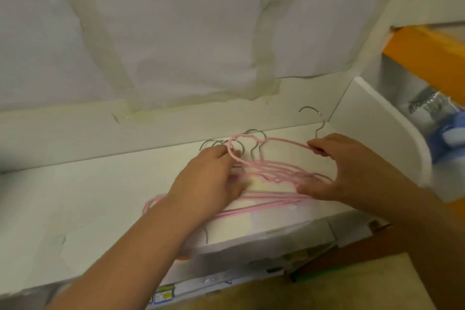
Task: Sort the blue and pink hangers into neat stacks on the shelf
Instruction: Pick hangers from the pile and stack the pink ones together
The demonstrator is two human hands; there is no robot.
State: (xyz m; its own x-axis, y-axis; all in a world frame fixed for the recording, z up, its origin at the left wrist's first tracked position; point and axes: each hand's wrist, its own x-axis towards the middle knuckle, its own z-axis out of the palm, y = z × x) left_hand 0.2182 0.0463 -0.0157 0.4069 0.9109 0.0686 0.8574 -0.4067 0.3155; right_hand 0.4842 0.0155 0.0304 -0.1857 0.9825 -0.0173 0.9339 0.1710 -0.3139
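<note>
The left hand (208, 178) is lying palm down on the pile of pink hangers (274, 176), its fingers spread and pressing near the cluster of metal hooks (226, 145) rather than closing round anything. The right hand (349, 166) is gripping a single pink hanger (276, 142), pinching its wire shoulder between fingertips and thumb and tilting it up over the pile, with its own hook (314, 118) pointing toward the back right corner of the shelf (75, 196).

The pile is sitting on the right half of the white shelf, between the two hands, its long bottom bars running close to the front edge and its hooks pointing toward the back edge. One pink loop is sticking out past the left wrist, toward the middle of the shelf.

Left of the pile the shelf is lying open all the way to the left edge, giving the widest room. Behind the hooks only a narrow strip is showing before the back wall (176, 33), which is covered in white paper and tape. On the right, a curved white side panel (392, 138) is closing the shelf off near the right hand. Beyond it, something blue (448, 133) is showing, too blurred to identify.
</note>
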